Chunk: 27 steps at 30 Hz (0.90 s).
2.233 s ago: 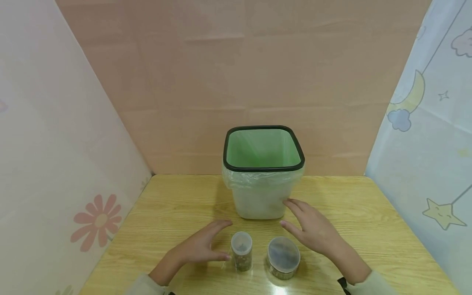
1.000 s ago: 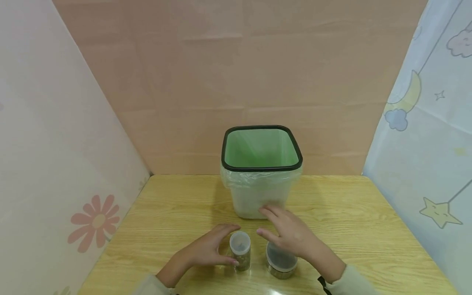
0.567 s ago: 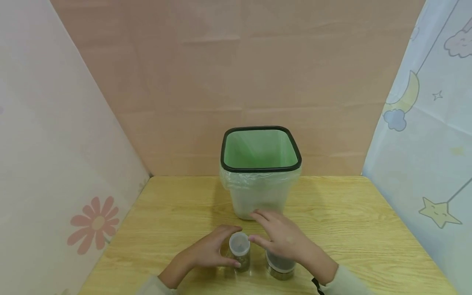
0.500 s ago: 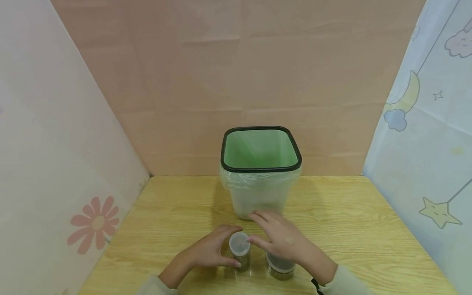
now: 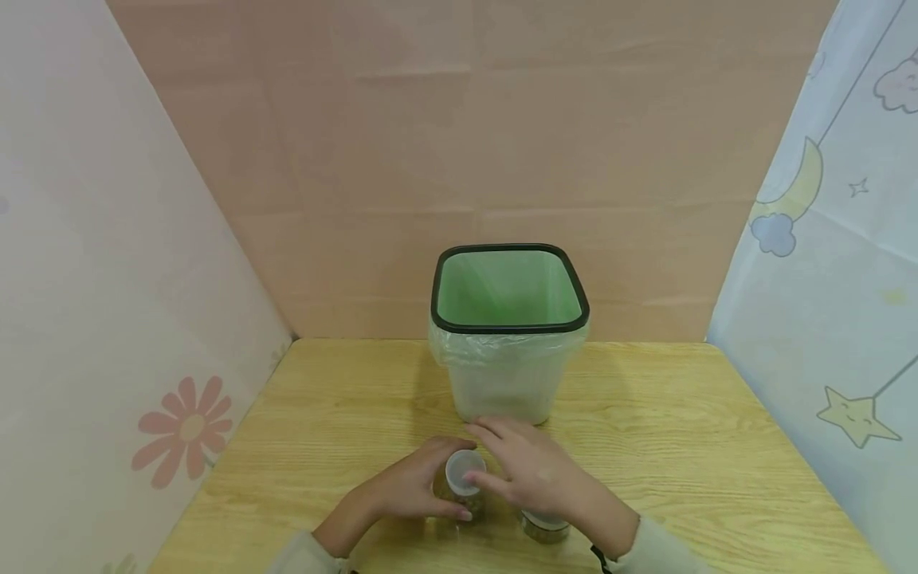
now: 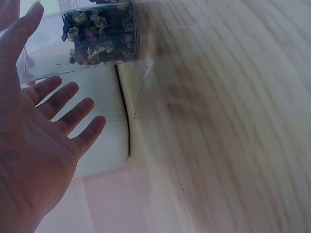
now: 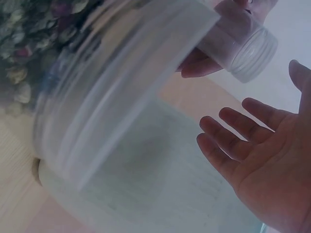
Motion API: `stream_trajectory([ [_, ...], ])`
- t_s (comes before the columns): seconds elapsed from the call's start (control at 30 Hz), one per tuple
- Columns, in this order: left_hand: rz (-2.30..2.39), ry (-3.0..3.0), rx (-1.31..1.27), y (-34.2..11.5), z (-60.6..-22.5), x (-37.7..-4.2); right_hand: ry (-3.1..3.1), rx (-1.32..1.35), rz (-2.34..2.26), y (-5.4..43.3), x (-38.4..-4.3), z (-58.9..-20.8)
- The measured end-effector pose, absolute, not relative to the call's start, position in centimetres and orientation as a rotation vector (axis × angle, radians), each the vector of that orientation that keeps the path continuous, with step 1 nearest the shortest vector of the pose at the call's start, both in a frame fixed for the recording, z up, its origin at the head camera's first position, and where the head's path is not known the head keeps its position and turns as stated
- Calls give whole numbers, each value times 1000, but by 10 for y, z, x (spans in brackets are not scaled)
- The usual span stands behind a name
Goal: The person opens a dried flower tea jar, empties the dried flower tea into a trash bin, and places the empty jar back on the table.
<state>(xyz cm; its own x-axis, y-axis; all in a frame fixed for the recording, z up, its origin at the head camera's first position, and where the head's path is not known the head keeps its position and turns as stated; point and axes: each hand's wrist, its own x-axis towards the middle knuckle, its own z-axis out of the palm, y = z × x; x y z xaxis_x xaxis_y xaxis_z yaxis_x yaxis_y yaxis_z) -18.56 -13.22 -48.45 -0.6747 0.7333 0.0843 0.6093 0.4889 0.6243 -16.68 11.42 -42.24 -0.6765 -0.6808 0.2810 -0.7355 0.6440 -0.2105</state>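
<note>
In the head view a tall clear jar (image 5: 469,507) with a translucent lid (image 5: 459,469) stands upright on the table. Dried flower buds fill its lower part in the left wrist view. My left hand (image 5: 412,485) curves loosely around its left side, thumb in front and fingers behind, the four fingers (image 6: 87,109) spread and fairly straight. Over the tall jar's right side reaches my right hand (image 5: 534,470), its thumb overlapping the lid. The right wrist view shows its fingers (image 7: 238,133) extended, holding nothing. Beneath that hand a wide, low jar (image 5: 545,530) of dried flowers is mostly hidden.
A green bin (image 5: 511,328) with a black rim and a clear plastic liner stands just behind the hands. The wooden table (image 5: 344,391) meets a peach back wall (image 5: 358,159). Patterned cloth walls rise at left (image 5: 93,239) and right (image 5: 846,303).
My left hand has moved right, around the tall jar. My right hand has come left from beside the wide jar, covering much of it and reaching the tall jar's lid. Both jars stay in place.
</note>
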Motion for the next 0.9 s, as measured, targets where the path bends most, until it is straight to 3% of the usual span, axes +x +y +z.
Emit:
stream_trajectory([
  [0.9,1242,2281,1324,-118,-490,-195,-2563,1315,369,92,-162,-427],
])
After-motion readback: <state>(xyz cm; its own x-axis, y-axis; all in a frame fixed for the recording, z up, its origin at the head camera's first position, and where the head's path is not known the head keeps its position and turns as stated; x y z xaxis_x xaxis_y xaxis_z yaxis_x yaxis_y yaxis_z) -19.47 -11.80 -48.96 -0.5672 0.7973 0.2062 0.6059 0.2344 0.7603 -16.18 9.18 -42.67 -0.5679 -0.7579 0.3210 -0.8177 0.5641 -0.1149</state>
